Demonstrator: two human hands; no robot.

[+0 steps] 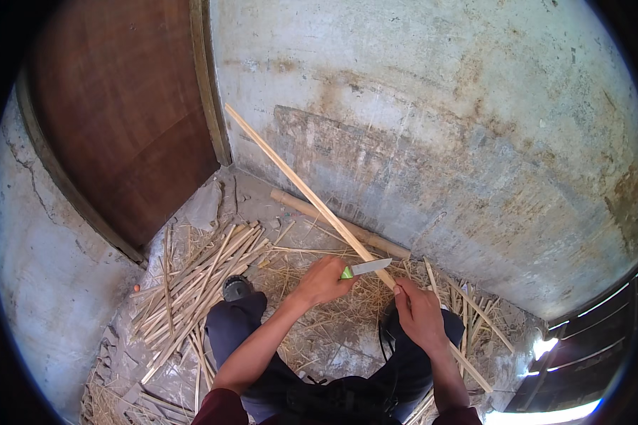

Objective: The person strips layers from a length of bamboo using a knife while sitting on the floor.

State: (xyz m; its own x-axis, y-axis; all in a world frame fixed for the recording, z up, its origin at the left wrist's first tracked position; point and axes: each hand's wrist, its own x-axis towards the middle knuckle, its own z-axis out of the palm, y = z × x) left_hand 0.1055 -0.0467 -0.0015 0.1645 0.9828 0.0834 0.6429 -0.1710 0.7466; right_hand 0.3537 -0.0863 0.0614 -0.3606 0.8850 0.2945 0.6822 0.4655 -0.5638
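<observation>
My left hand [322, 281] is closed round the green handle of a knife [371, 267]. Its blade points right and lies across a long, pale bamboo strip [306, 190]; whether it touches the strip I cannot tell. My right hand [420, 316] grips that strip just below the blade, thumb on top. From there the strip slants up and away to the left toward the wall, and its near end comes out below my right wrist.
Many cut strips [216, 273] lie piled at my left, with more strips [478, 312] at my right. A round bamboo pole [337, 223] rests along the wall [432, 106]. Shavings [326, 297] litter the floor between my legs. A brown door [120, 106] stands at the far left.
</observation>
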